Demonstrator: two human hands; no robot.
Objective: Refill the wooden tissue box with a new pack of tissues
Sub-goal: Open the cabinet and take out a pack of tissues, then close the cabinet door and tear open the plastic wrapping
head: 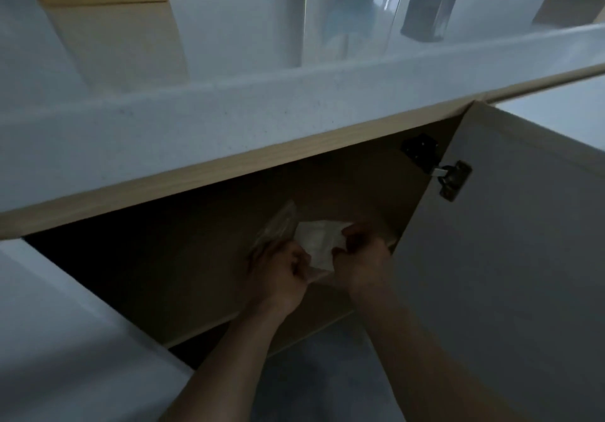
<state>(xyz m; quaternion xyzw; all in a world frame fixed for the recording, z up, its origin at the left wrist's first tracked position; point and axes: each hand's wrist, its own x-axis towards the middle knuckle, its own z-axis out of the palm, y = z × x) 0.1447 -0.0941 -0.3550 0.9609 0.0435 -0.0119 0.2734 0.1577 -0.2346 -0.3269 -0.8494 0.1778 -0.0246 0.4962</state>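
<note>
Where open cabinet darkens, pack of tissues held between both hands: left hand gripping left end, right hand right end; long axis crosswise, neither nearer.

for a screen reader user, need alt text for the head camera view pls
Both hands, left hand and right hand, grip a white tissue pack inside a dark open cabinet under a pale countertop. The cabinet door stands open at right.
</note>
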